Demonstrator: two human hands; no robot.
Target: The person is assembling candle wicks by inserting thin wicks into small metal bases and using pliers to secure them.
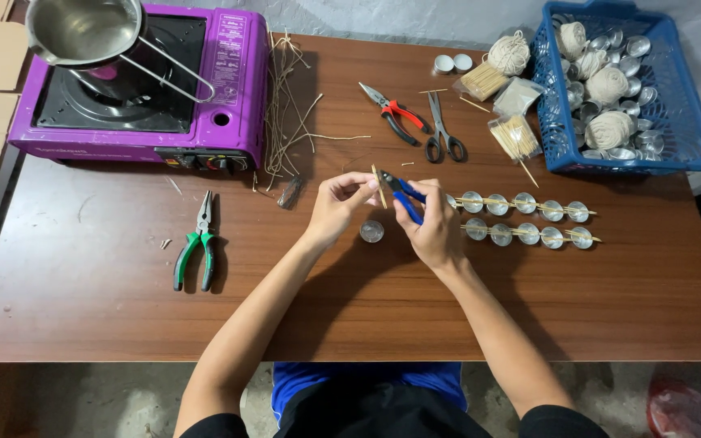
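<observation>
My left hand (341,204) pinches a thin wooden stick (379,188), held nearly upright above the brown table (91,300). My right hand (433,227) grips blue-handled pliers (403,197) whose jaws meet the stick. A small round metal cup (372,231) sits on the table just below and between both hands. To the right lie two rows of metal cups (525,217), with sticks laid across them.
A purple portable stove (204,97) with a steel pot (83,31) stands at the back left. Green-handled pliers (196,247) lie left of my hands. Red pliers (395,112), scissors (444,134), stick bundles (513,134) and a blue basket (683,122) of cups and twine balls are behind.
</observation>
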